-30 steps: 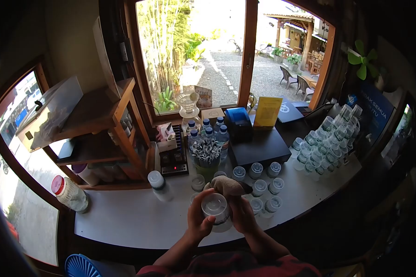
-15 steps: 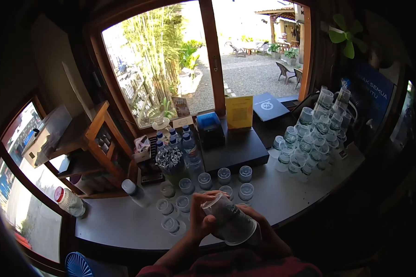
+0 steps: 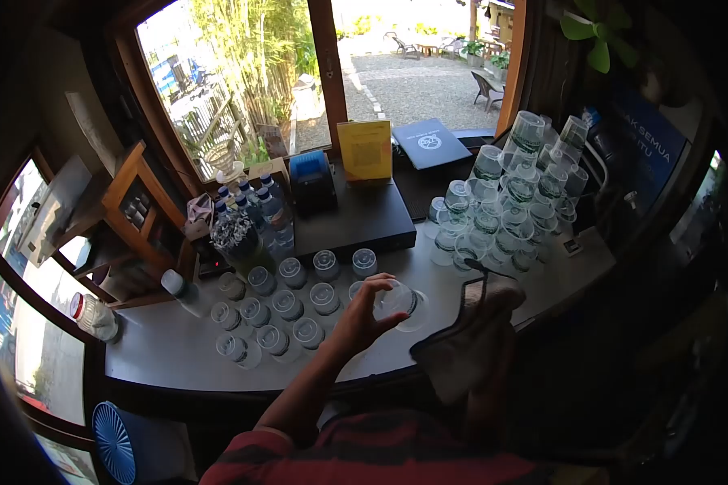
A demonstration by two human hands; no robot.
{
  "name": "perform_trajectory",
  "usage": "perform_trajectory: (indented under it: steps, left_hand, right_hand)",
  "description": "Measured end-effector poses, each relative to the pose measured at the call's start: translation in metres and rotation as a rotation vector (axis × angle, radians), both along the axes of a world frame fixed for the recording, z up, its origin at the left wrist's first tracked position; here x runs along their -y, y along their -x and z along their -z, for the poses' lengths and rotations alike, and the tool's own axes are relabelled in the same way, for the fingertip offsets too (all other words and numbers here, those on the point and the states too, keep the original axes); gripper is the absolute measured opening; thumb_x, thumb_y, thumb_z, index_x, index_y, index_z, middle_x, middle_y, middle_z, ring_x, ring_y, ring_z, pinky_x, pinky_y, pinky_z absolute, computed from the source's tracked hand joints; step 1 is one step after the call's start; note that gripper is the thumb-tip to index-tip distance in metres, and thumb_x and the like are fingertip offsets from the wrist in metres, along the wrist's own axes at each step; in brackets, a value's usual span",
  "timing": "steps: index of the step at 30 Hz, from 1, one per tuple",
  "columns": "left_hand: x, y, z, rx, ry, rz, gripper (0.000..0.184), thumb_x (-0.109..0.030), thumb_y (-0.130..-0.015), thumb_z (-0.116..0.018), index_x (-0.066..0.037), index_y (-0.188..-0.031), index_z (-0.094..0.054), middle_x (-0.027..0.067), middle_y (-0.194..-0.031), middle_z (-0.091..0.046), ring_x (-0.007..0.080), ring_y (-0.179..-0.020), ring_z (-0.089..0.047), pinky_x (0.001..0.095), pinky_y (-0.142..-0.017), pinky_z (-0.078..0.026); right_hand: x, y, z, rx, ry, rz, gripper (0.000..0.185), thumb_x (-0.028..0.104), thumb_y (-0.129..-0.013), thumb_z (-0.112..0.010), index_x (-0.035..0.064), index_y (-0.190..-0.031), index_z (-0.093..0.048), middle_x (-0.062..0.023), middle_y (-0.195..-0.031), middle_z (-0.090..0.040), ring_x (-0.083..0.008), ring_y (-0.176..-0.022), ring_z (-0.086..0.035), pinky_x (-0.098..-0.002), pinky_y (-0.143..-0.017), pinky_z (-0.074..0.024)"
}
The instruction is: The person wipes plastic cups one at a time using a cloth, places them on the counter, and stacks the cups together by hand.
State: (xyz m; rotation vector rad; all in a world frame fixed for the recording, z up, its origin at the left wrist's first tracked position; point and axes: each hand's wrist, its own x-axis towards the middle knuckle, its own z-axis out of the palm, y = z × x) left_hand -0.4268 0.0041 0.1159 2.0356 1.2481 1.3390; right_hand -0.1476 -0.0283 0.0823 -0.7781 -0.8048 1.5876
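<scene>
My left hand grips a clear plastic cup over the counter, thumb and fingers curled around it. To its right, a dark-edged cloth hangs from my right hand, which is mostly in shadow and behind the fabric. Cup and cloth are apart. Rows of upturned clear cups stand on the counter left of my left hand. Beyond the cloth rises a tall pile of clear cups with dark green print, stacked on one another.
A black box at the back bears a yellow sign. Water bottles cluster on its left. A jar with a red lid and a wooden shelf are at the left. The counter ends near my body.
My hands have separated: the left keeps a cup, while the right has moved rightward with the cloth now showing. The view has shifted, so the counter items appear further left.
</scene>
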Motion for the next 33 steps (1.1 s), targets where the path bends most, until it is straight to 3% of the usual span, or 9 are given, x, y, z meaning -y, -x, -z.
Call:
perform_trajectory:
  steps: [1, 7, 10, 17, 22, 25, 27, 32, 33]
  left_hand:
    - [-0.004, -0.006, -0.002, -0.054, 0.092, 0.0, 0.064, -0.024, -0.083, -0.079, -0.009, -0.132, -0.04, 0.0179, -0.132, -0.053, 0.0356, -0.122, -0.057, 0.0508, -0.107, -0.041]
    - [-0.04, -0.006, 0.031, -0.576, 0.124, 0.025, 0.069, -0.035, -0.083, -0.076, -0.01, -0.137, -0.041, 0.0139, -0.134, -0.053, 0.0341, -0.134, -0.046, 0.0638, -0.119, -0.002]
    - [-0.037, -0.006, 0.036, -0.725, 0.158, -0.002, 0.07, -0.044, -0.083, -0.074, -0.01, -0.136, -0.043, 0.013, -0.134, -0.054, 0.0331, -0.138, -0.042, 0.0615, -0.119, 0.0]
    - [-0.002, 0.011, 0.021, -0.563, 0.044, -0.095, 0.068, -0.051, -0.079, -0.075, -0.013, -0.13, -0.052, 0.0128, -0.139, -0.048, 0.033, -0.142, -0.034, 0.0592, -0.12, -0.008]
    - [0.036, 0.124, -0.018, -0.22, -0.188, -0.567, 0.046, -0.04, -0.088, -0.069, -0.007, -0.118, -0.058, 0.0159, -0.126, -0.054, 0.0342, -0.123, -0.049, 0.0502, -0.109, -0.03]
    - [0.06, 0.231, -0.019, -0.089, -0.421, -0.944, 0.032, -0.014, -0.086, -0.069, -0.002, -0.113, -0.056, 0.015, -0.118, -0.057, 0.0323, -0.114, -0.054, 0.0428, -0.101, -0.041]
    - [0.074, 0.311, 0.004, -0.037, -0.45, -1.227, 0.037, -0.017, -0.089, -0.068, 0.0, -0.118, -0.052, 0.0159, -0.118, -0.055, 0.0333, -0.113, -0.053, 0.0444, -0.1, -0.041]
    - [0.106, 0.467, 0.113, -0.018, -0.117, -1.326, 0.112, -0.056, -0.072, -0.083, -0.005, -0.151, -0.022, 0.0224, -0.147, -0.038, 0.0372, -0.136, -0.04, 0.0498, -0.11, -0.034]
    - [0.108, 0.468, 0.116, 0.03, -0.113, -1.285, 0.101, -0.053, -0.073, -0.083, -0.002, -0.145, -0.034, 0.0202, -0.139, -0.048, 0.0344, -0.13, -0.047, 0.0465, -0.108, -0.037]
  right_hand:
    - [0.0, -0.013, 0.002, -0.345, 0.057, 0.066, 0.05, 0.035, -0.099, -0.054, 0.0052, -0.139, -0.047, -0.0107, -0.131, -0.056, -0.0242, -0.121, -0.055, -0.04, -0.103, -0.0446]
    - [-0.02, -0.043, 0.007, -0.4, 0.056, 0.177, 0.053, 0.037, -0.1, -0.053, 0.0064, -0.142, -0.045, -0.0097, -0.136, -0.054, -0.0242, -0.124, -0.054, -0.0413, -0.105, -0.0428]
    - [-0.021, -0.033, 0.008, -0.36, 0.083, 0.172, 0.049, 0.035, -0.1, -0.053, 0.0061, -0.138, -0.05, -0.0089, -0.132, -0.057, -0.0234, -0.121, -0.056, -0.0403, -0.104, -0.0436]
    - [-0.03, 0.004, 0.007, -0.257, 0.204, 0.193, 0.049, 0.038, -0.099, -0.054, 0.0059, -0.137, -0.051, -0.009, -0.131, -0.058, -0.0244, -0.121, -0.056, -0.0408, -0.105, -0.0427]
    - [-0.028, 0.031, -0.009, -0.477, 0.116, 0.144, 0.056, 0.043, -0.099, -0.055, 0.0054, -0.139, -0.049, -0.0123, -0.135, -0.056, -0.0272, -0.124, -0.055, -0.0447, -0.107, -0.0411]
    - [-0.018, 0.058, -0.01, -0.357, 0.027, 0.175, 0.056, 0.045, -0.098, -0.054, 0.0068, -0.138, -0.05, -0.01, -0.138, -0.056, -0.028, -0.126, -0.053, -0.0452, -0.107, -0.0405]
    - [-0.012, 0.076, -0.004, -0.406, 0.029, 0.135, 0.055, 0.045, -0.1, -0.05, 0.0084, -0.141, -0.048, -0.0094, -0.14, -0.053, -0.0276, -0.128, -0.051, -0.0452, -0.108, -0.0401]
    - [0.003, 0.141, -0.022, -0.409, 0.109, 0.215, 0.056, 0.045, -0.101, -0.045, 0.0103, -0.144, -0.044, -0.0082, -0.143, -0.05, -0.0271, -0.13, -0.049, -0.0458, -0.109, -0.0393]
    - [0.006, 0.154, -0.028, -0.403, 0.093, 0.187, 0.056, 0.046, -0.101, -0.045, 0.0105, -0.145, -0.044, -0.0081, -0.143, -0.05, -0.027, -0.13, -0.049, -0.0455, -0.109, -0.0392]
